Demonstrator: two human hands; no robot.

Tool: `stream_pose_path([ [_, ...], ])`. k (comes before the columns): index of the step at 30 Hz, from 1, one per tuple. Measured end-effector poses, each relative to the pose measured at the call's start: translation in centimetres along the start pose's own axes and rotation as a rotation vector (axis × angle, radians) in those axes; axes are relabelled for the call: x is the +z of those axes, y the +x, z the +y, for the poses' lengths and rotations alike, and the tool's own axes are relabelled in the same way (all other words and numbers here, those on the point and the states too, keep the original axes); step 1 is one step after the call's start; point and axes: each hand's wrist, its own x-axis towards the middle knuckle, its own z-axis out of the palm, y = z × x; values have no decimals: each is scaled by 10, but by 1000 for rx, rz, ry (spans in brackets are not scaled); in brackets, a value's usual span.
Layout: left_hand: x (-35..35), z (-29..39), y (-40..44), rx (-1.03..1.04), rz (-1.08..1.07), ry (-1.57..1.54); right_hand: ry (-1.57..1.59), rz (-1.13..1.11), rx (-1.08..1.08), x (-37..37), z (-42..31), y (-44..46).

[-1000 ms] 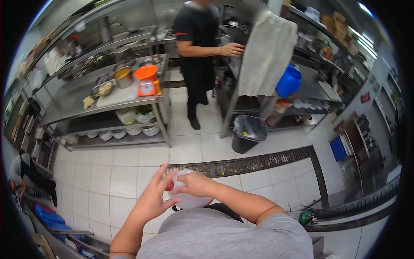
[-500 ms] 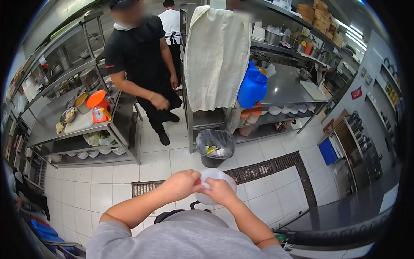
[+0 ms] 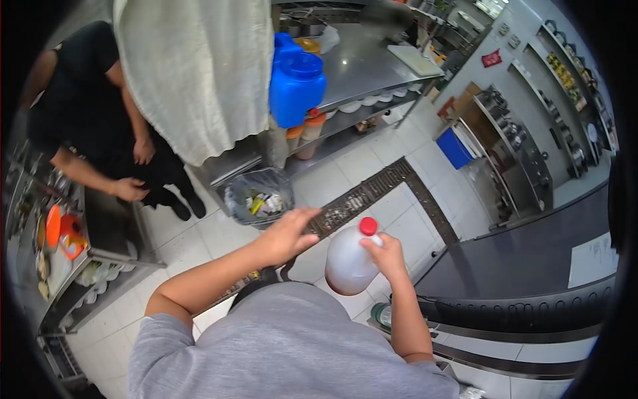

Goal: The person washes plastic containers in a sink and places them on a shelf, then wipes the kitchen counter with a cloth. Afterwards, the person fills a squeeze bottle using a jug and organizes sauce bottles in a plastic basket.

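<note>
My right hand (image 3: 387, 254) grips a translucent plastic jug (image 3: 348, 261) near its neck, holding it in front of my body. A red cap (image 3: 368, 226) sits on the jug's mouth. Some dark liquid shows at the bottom. To the left of the jug, my left hand (image 3: 290, 234) is empty, its fingers stretched out and apart from the jug. Just beyond that hand stands a bin (image 3: 229, 203) lined with a dark bag and holding waste.
Ahead is a steel table (image 3: 362, 63) with a blue water container (image 3: 297, 86) at its edge. A cloth (image 3: 193, 80) hangs left of it. A person in black (image 3: 86, 120) stands at the left. A floor grate (image 3: 359, 196) crosses the tiles; a dark counter (image 3: 512, 259) is at right.
My left hand has let go of the jug and moved left. The jug, now upright in my right hand, shows its red cap. My view has turned right and the bin appears nearer.
</note>
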Motion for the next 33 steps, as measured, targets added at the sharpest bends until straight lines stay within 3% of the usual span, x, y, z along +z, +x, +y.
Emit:
stream_pose_path([
  [1, -1, -20, 10, -98, -8, 4, 62, 64, 185, -16, 2, 8],
  [5, -45, -66, 67, -153, -79, -74, 118, 280, 271, -46, 3, 60],
  [7, -79, -72, 108, -16, 30, 36, 435, 210, 176, -57, 12, 98],
  [9, -120, -70, 158, -2, 133, -37, 433, 186, 166, -61, 15, 142],
  [13, -176, -82, 268, 54, 359, 108, 630, 171, 149, -68, 66, 266],
  [17, -199, -123, 384, -121, 530, 401, 623, 144, 241, -46, 163, 425],
  [19, -200, -147, 430, -314, 503, 474, 600, 32, 292, -24, 205, 510],
  [21, -199, -159, 449, -578, 244, 691, 507, -69, 371, 0, 252, 574],
  [24, -200, -160, 476, -691, 182, 663, 348, -166, 322, 43, 336, 676],
  [26, -203, -171, 475, -744, 114, 691, 469, -151, 455, 72, 366, 731],
  [28, -202, -167, 473, -814, 71, 718, 376, -233, 402, 102, 422, 774],
  [33, -200, -169, 465, -940, 42, 759, 375, -294, 446, 146, 473, 842],
])
